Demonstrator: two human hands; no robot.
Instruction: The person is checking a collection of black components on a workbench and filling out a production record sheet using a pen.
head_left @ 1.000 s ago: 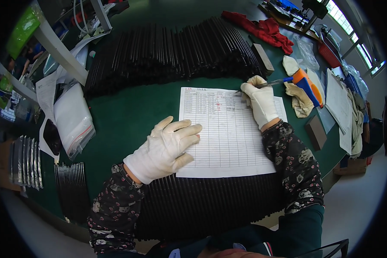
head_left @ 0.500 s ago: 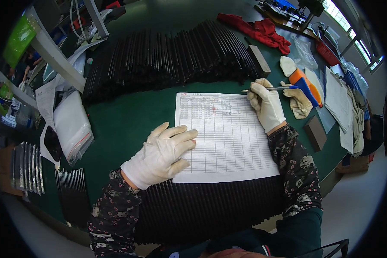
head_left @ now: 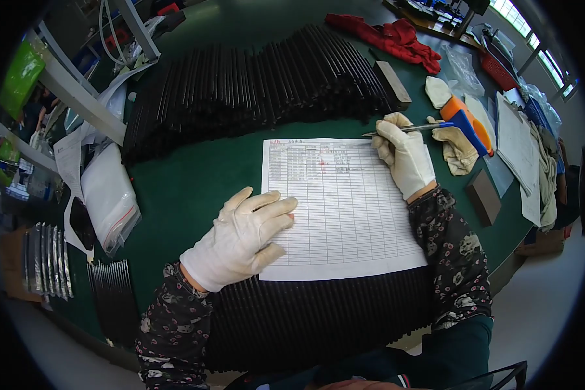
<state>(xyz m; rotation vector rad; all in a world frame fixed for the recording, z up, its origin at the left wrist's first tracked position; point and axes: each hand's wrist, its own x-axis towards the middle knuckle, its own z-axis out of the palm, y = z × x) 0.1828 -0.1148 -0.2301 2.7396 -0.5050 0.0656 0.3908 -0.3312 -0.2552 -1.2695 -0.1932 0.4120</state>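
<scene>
Pinning the paper form (head_left: 341,224) w/ L hand (head_left: 236,240), fingers spread, prob so it won't slide. R hand (head_left: 406,156) pinches pen (head_left: 424,127) near tip btwn fingers, prob for control.

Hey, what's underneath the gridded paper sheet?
Black rods show at the near edge of the gridded paper sheet, green tabletop beyond its far edge. The sheet hides what's directly beneath, so whether or how far the rods run under it can't be seen.
</scene>
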